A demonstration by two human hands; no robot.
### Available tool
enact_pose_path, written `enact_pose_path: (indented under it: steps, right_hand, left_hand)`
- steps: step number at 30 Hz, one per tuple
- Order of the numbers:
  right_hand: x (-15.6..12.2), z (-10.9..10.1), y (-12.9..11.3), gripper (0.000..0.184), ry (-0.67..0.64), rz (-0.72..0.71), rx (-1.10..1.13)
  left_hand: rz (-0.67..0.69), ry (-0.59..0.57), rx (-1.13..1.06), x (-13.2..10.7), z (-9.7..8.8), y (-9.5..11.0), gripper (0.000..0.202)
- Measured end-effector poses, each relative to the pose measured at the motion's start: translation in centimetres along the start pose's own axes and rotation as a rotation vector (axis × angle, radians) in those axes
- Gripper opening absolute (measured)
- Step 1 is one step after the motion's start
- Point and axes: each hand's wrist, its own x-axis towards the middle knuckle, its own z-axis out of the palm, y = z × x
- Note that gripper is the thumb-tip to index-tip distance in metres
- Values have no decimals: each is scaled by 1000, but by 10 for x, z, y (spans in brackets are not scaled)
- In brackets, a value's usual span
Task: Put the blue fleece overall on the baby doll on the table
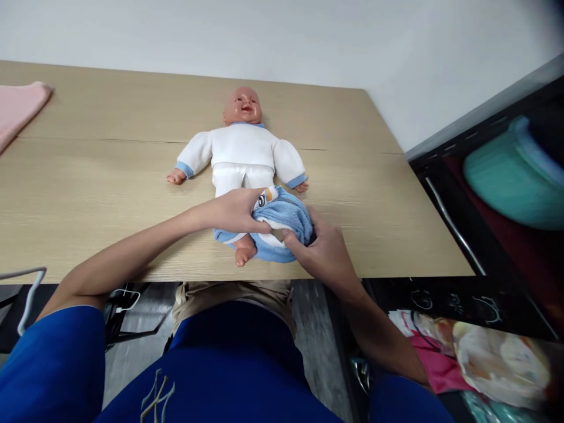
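A baby doll (244, 147) lies on its back, head away from me, in a white top with blue cuffs and white clothing over its upper legs. My left hand (240, 211) and my right hand (319, 241) grip a bunched blue-and-white garment (286, 208) from both sides, over the doll's lower legs. Both thumbs press on the rim of its round opening. A small printed patch shows by my left fingers. One bare doll foot (245, 251) sticks out below my left hand; the other foot is hidden by the cloth.
The wooden table (110, 170) runs up to a white wall. A pink cloth (20, 108) lies at the far left. To the right, a teal basin (515, 173) rests on a dark appliance past the table edge. Plastic bags (497, 358) sit lower right.
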Motion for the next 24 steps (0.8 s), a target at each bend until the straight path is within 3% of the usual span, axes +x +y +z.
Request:
enact_pose_path:
  steps: [4, 8, 12, 16, 20, 24]
  right_hand:
    - [-25, 16, 5, 45, -65, 96, 86]
    - [-39, 29, 21, 40, 38, 97, 40]
    - [-45, 34, 33, 38, 131, 61, -87]
    - [-49, 39, 34, 42, 73, 89, -125]
    - [-52, 40, 35, 47, 65, 85, -88]
    - [-52, 42, 52, 56, 36, 145, 30]
  left_hand:
    - [-108, -44, 347, -4, 16, 6, 53]
    - [-140, -73, 544, -5, 27, 10, 52]
    - [-97, -86, 604, -9, 29, 11, 55]
    - [6, -82, 594, -15, 27, 10, 56]
    - [27, -100, 566, -17, 26, 5, 61]
    - [-6, -131, 487, -14, 26, -2, 60]
